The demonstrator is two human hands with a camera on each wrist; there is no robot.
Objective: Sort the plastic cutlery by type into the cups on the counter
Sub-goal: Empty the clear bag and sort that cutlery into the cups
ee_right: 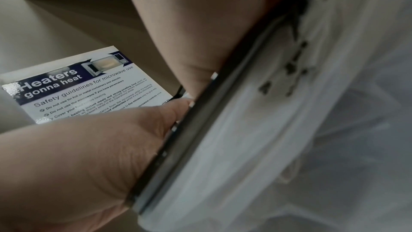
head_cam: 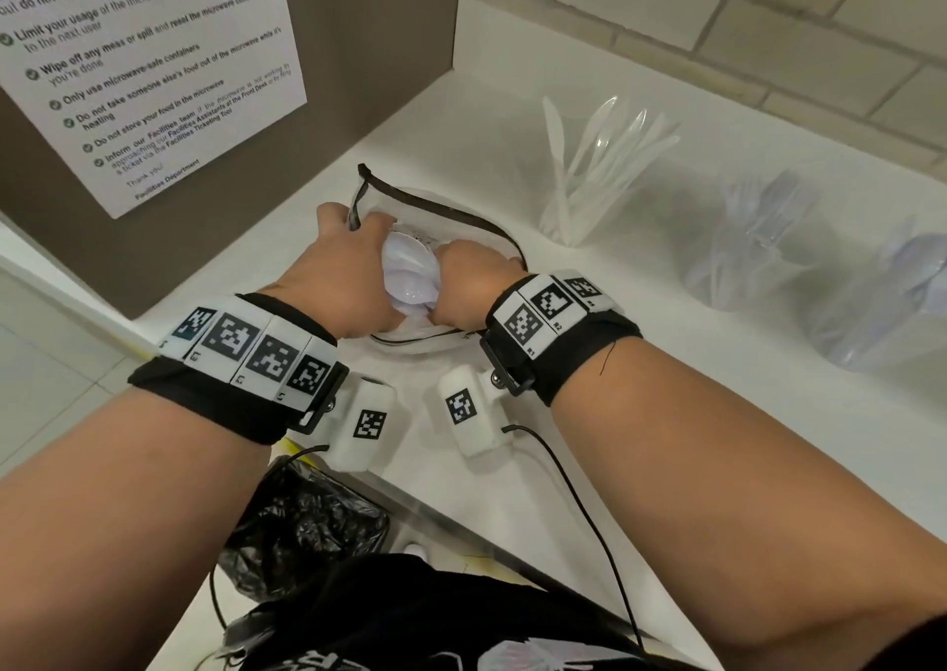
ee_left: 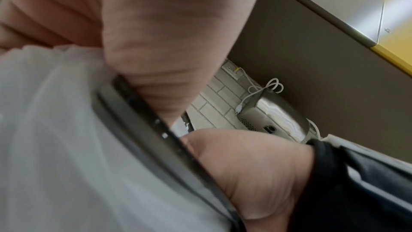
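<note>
A white mesh pouch (head_cam: pixel 461 214) with a black zipper rim lies on the white counter (head_cam: pixel 502 106). My left hand (head_cam: pixel 348 270) grips the rim on the left side, and my right hand (head_cam: pixel 471 270) grips it on the right. Both wrist views show thumb and fingers pinching the zipper edge of the pouch (ee_left: pixel 55 130) (ee_right: pixel 312 130). Pale plastic spoons (head_cam: pixel 410 273) show in the opening between the hands. To the right stand three clear cups: one with white knives (head_cam: pixel 589 178), one with clear forks (head_cam: pixel 753 245), one with clear spoons (head_cam: pixel 886 301).
A brown panel carrying a microwave notice (head_cam: pixel 153 65) rises just left of the pouch. A tiled wall (head_cam: pixel 717 14) runs behind the cups. A black bin bag (head_cam: pixel 302 527) hangs below the counter's front edge. Cables trail from both wrist cameras.
</note>
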